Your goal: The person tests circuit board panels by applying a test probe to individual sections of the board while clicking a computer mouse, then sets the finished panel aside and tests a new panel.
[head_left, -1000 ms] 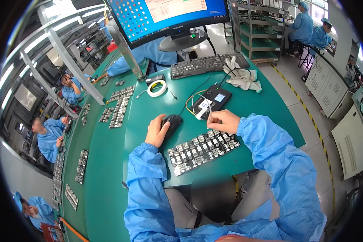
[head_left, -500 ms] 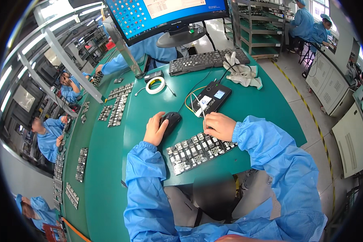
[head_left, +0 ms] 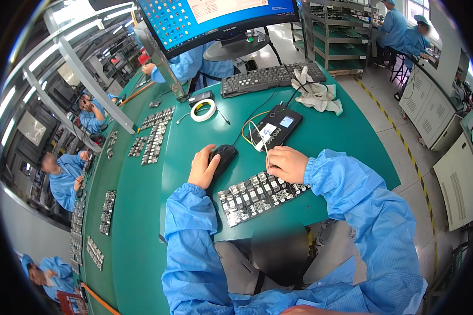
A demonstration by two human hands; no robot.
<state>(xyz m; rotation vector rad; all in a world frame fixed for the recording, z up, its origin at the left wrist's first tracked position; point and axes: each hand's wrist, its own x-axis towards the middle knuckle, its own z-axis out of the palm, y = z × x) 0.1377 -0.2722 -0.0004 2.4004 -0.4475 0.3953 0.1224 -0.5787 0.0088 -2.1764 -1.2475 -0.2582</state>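
The left hand (head_left: pixel 202 169) lay over the black mouse (head_left: pixel 223 156) on the green surface (head_left: pixel 189 136), fingers draped loosely on it, while the right hand (head_left: pixel 286 164) rested curled at the far edge of the panel of small circuit boards (head_left: pixel 257 195), fingers closed around a thin white cable (head_left: pixel 261 137) running to the black handheld tester (head_left: pixel 276 127). The panel sat just in front of the person, between both forearms, and nothing on it showed which boards were checked, so progress seemed midway at best.

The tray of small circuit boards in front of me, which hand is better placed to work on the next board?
Probably the right hand: it rests at the far edge of the tray of circuit boards, seemingly pinching a thin white cable. The left hand lies on the black mouse, beside the tray.
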